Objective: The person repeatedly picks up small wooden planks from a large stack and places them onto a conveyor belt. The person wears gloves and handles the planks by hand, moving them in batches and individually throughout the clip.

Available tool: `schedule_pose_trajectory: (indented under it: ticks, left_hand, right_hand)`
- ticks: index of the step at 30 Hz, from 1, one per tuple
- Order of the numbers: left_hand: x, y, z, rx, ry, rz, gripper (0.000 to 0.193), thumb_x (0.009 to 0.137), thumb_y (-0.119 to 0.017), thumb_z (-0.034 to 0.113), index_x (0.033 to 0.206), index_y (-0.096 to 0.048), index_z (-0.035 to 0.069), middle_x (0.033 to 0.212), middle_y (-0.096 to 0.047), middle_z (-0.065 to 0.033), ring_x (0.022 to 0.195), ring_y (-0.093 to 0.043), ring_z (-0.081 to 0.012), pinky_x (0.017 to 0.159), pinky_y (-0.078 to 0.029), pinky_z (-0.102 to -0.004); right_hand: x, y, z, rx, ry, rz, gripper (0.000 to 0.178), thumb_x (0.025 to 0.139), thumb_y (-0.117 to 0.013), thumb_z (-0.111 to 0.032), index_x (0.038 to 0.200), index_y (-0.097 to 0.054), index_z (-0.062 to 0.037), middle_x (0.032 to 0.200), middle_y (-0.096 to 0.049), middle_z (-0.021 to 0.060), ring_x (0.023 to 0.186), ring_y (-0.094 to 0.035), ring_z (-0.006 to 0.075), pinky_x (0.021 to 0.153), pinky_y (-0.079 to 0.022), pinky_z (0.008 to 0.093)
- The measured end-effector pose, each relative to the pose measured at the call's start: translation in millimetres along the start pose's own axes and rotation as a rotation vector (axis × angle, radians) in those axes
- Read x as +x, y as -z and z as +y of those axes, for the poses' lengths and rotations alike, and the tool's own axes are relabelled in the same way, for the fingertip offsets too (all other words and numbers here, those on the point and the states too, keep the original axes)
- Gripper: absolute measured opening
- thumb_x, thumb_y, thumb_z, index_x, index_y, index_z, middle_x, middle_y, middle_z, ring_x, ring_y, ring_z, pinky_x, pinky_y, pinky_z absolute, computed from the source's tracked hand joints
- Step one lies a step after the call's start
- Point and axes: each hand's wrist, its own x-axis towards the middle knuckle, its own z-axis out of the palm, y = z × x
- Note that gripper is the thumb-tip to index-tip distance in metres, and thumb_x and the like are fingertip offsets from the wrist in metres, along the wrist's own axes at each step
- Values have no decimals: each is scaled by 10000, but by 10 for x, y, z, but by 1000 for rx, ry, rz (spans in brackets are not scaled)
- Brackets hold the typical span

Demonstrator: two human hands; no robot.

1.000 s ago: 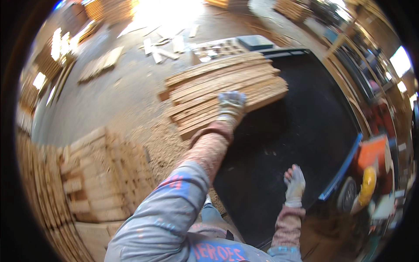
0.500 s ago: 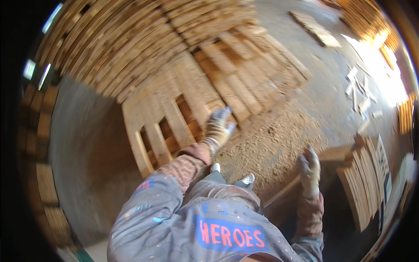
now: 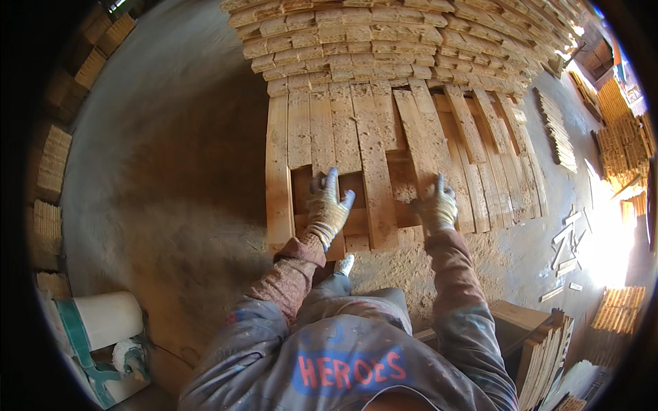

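Observation:
Both of my hands wear light knitted gloves with bluish-grey fingers. My left hand is over a gap in the near part of a low layer of wooden boards, its fingers spread and nothing in them. To its right, my right hand reaches over the near end of a slanting board, fingers stretched out and apart. Whether either hand touches the wood I cannot tell. Several boards lie side by side here, some shorter, with dark openings between them. Sawdust is scattered over their tops.
Behind the layer rises a tall stack of rough boards. Sawdust covers the floor near my shoes. Loose wood offcuts lie at the right, and upright boards stand at lower right. A white and green machine sits at lower left.
My view has turned, so the board layer now sits straighter ahead. My right hand has come from beside the upright boards to over the layer. My left hand is now over a gap further left.

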Motion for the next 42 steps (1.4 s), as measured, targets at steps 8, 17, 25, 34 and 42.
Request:
schedule_pose_trajectory:
  ticks: [8,17,25,34,42]
  left_hand:
    - [123,323,-12,-181,552,-420,1249,740,-865,358,1650,-37,143,1551,-284,-413,1392,-426,-511,1140,-420,-488]
    - [-13,1570,-593,-240,109,-122,1149,718,-921,280,1610,-236,40,1525,-393,-304,1368,-460,-410,1160,-395,-466]
    - [216,1073,-1522,-954,534,-206,789,951,-748,264,1590,-337,52,1298,-637,-43,1114,-606,-160,1045,-485,-344]
    - [-332,2310,-970,-869,606,-392,704,832,-811,323,1388,-543,-17,1196,-661,-147,1012,-668,-251,870,-578,-384]
    - [160,813,1025,-794,-26,-670,754,830,-809,85,1464,-420,-38,1304,-593,-109,1120,-600,-214,921,-531,-323]
  right_hand:
    - [-614,-440,-472,1158,114,-102,917,778,-875,-41,1563,-404,-88,1398,-536,171,1170,-602,209,956,-558,348]
    - [-439,-354,-1367,-30,98,-186,1230,739,-853,-308,1659,-41,-234,1517,-386,283,1258,-567,441,993,-529,502]
    - [-698,94,-543,1147,226,-596,1200,748,-835,36,1663,-77,-128,1179,-673,167,952,-678,154,825,-571,331]
    - [-1305,849,34,1506,126,-600,1054,805,-828,-95,1652,-202,-146,1074,-658,45,893,-621,97,825,-523,273]
    - [-1870,1304,653,1537,238,72,1176,759,-889,-205,1647,-129,-78,1503,-397,118,1235,-482,160,1030,-452,311]
